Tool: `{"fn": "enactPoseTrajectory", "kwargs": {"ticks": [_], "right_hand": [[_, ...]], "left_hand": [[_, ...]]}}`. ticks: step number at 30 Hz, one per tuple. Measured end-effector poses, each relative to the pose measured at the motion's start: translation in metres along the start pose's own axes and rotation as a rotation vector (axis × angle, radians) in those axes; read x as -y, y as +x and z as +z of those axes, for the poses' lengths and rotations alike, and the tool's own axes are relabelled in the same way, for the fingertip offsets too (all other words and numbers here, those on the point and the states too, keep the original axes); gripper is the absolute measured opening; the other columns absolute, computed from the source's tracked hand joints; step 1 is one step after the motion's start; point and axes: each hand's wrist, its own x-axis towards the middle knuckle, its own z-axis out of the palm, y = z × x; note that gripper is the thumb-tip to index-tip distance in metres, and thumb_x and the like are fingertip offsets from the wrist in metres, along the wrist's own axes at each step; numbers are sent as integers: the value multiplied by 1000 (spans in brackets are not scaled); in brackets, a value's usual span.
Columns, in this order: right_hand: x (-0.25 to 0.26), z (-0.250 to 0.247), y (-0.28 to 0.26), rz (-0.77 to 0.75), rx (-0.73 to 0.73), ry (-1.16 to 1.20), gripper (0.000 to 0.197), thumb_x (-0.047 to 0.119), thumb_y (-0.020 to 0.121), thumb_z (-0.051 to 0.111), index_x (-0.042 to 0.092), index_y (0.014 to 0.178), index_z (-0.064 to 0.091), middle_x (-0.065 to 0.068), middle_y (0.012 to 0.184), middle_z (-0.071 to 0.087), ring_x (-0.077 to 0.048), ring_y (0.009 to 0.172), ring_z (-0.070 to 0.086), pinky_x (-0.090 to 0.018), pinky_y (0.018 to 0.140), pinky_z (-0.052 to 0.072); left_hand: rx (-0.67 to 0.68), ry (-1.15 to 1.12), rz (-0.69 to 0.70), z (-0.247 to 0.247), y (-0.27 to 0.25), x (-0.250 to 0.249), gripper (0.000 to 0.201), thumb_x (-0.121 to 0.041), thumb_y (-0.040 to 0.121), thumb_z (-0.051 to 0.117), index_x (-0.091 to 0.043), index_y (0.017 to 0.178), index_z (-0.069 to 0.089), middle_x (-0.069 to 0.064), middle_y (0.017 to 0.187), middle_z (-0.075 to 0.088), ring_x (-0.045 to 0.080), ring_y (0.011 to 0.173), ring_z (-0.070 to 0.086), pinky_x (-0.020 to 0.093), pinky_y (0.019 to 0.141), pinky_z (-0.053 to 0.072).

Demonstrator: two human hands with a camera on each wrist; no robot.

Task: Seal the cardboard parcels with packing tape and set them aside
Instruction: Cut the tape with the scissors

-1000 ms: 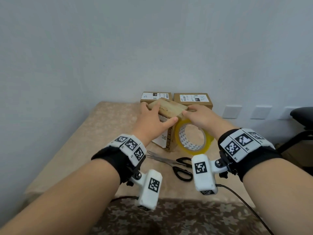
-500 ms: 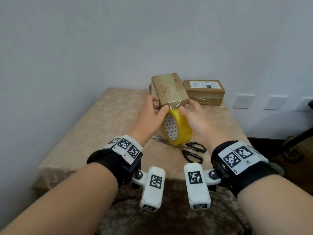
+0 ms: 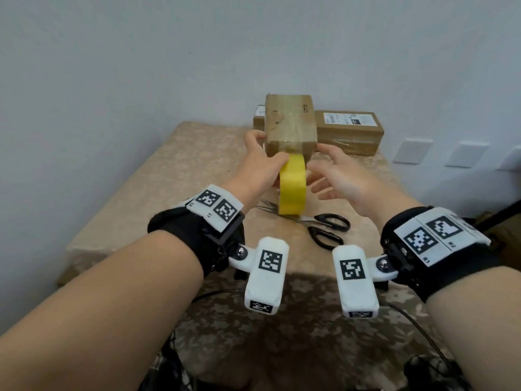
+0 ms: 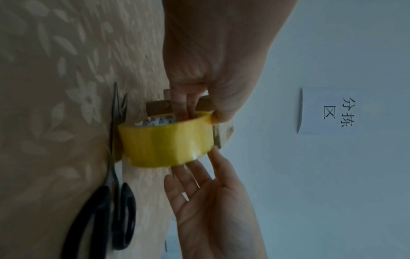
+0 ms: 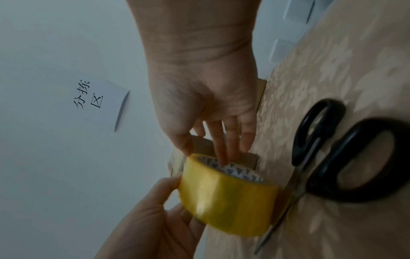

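Note:
I hold a brown cardboard parcel [image 3: 290, 122] in the air above the table, with clear tape shining across its top and near face. My left hand [image 3: 266, 149] grips its left side, thumb on the near face where the tape runs down. A yellow tape roll [image 3: 293, 190] hangs edge-on from that strip, just under the parcel. My right hand [image 3: 332, 173] is open to the right of the roll, fingers straight, thumb by the parcel's lower right corner. The left wrist view shows those fingers touching the roll [image 4: 164, 145]. In the right wrist view they point at its core [image 5: 226, 198].
Black-handled scissors [image 3: 324, 227] lie on the beige patterned table [image 3: 183, 170] under the roll. A labelled parcel [image 3: 349, 128] lies at the back right, another [image 3: 258, 119] behind the held one. White wall plates [image 3: 411, 150] are on the right; a paper sign [image 4: 328, 112] hangs on the wall.
The parcel rose off the table and its far end tipped up, the roll turning from face-on to edge-on. My right hand left the parcel and opened beside the roll.

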Motion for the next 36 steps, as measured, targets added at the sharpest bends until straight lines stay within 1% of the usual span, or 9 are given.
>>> {"fn": "enactPoseTrajectory", "kwargs": {"ticks": [3,6,14,20,23,27,29,32,36], "right_hand": [[-7,-5,-11,68,105,-334,33,18,92,57,13,123,49,-6,94,62,-20,85,60,-34,79,54],[-16,-2,-17,138,402,-743,54,25,81,74,15,128,49,-3,115,55,-21,102,53,-35,91,48],[-17,-9,-20,26,364,-950,54,23,87,69,16,135,44,-7,129,52,-19,97,47,-26,77,39],[-13,-3,-22,-35,350,-1238,49,19,82,71,8,126,53,-11,118,59,-29,103,59,-33,77,50],[-16,-15,-23,-10,284,-1121,44,15,82,69,8,124,55,-8,112,60,-26,96,58,-31,69,47],[-19,-49,-22,46,204,-871,54,12,87,64,16,138,47,-6,131,52,-24,114,51,-27,86,39],[-23,-59,-21,81,179,-762,47,6,86,63,17,131,54,-8,115,57,-26,105,53,-32,84,41],[-32,-62,-23,187,253,-384,39,4,82,70,19,115,57,-12,102,61,-26,93,53,-32,77,40],[-38,-57,-24,197,400,-178,45,25,73,79,22,111,55,-2,94,55,-17,87,47,-30,77,34]], "left_hand": [[-7,111,84,1,-3,0,31,-16,89,50,-31,111,34,12,110,61,23,81,59,40,73,51],[1,128,97,4,-4,1,24,-20,91,50,-29,109,38,7,112,58,22,90,59,38,77,50],[-128,177,47,6,7,7,35,-35,88,60,-23,105,32,7,113,50,21,95,52,33,77,45],[-150,206,172,1,8,3,20,-23,88,62,-16,101,48,8,107,57,21,95,56,28,78,46],[-143,178,180,-5,9,1,16,-23,89,62,-18,101,55,-5,95,56,11,88,55,21,75,45],[-81,144,196,-13,10,-3,18,-23,89,62,-17,107,60,-8,97,59,9,91,57,21,80,47],[-44,148,206,-13,11,-6,20,-22,90,62,-16,109,61,-7,99,61,10,94,59,21,82,49],[-38,142,215,-9,16,-10,22,-22,91,61,-15,112,62,-7,101,61,11,95,60,23,85,49],[-59,152,220,-6,23,-11,21,-20,91,59,-16,112,63,-12,97,60,6,91,58,21,85,49]]}}
